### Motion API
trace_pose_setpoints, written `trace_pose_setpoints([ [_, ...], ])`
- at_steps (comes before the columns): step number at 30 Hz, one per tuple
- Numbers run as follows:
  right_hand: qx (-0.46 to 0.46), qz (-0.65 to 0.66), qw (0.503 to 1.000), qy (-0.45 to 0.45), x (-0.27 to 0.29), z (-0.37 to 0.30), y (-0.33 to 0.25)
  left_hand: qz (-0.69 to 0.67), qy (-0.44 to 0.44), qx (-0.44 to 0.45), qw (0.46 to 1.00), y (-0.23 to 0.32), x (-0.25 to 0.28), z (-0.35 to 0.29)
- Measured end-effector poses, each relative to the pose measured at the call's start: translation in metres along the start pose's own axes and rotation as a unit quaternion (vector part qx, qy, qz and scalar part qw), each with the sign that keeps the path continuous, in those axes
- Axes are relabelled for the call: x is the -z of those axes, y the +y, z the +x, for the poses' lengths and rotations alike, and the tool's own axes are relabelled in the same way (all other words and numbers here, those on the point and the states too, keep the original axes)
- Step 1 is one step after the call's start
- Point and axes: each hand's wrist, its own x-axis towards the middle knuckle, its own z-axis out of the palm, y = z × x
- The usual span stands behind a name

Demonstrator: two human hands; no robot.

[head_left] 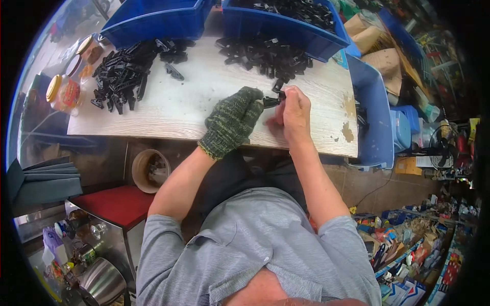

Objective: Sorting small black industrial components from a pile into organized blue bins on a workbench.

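Observation:
My left hand (234, 118), in a dark green knitted glove, is closed around a small black plastic part (271, 101). My bare right hand (296, 109) pinches the other end of that part, its lower fingers blurred. Both hands meet above the front half of the pale wood-grain table (189, 115). Just beyond them spreads a pile of small black plastic pieces (270, 57). To the left lies a heap of longer black plastic parts (122, 71), with one loose black part (174, 72) beside it.
Two blue bins stand at the table's far edge: the left bin (153, 23) and the right bin (286, 31), which holds black parts. Lidded jars (64, 93) sit at the left edge. A larger blue tub (375, 112) flanks the right side. Below left are a bucket (151, 171) and a red-topped cabinet (109, 204).

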Motion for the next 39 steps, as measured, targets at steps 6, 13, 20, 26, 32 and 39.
trace_pose_setpoints([
  [6, 0.016, 0.021, 1.000, -0.010, 0.006, 0.001, 0.007, -0.082, -0.003, 0.082, 0.993, 0.009, -0.012, 0.006],
  [13, 0.025, 0.015, 0.999, 0.024, 0.002, 0.002, 0.005, -0.206, 0.056, 0.173, 0.962, 0.020, -0.039, 0.006],
  [20, 0.142, -0.069, 0.986, 0.055, 0.016, 0.009, 0.018, -0.108, 0.061, 0.124, 0.984, 0.030, -0.056, 0.007],
  [26, -0.034, 0.023, 0.996, 0.073, 0.017, -0.002, -0.005, 0.077, 0.072, -0.045, 0.993, -0.008, -0.001, 0.006],
  [32, -0.062, 0.113, 0.971, 0.203, 0.079, 0.035, -0.016, 0.488, 0.076, -0.116, 0.861, -0.096, 0.109, 0.027],
  [39, -0.003, 0.078, 0.928, 0.364, 0.135, 0.042, -0.043, 0.417, 0.026, -0.093, 0.904, -0.083, 0.096, 0.017],
])
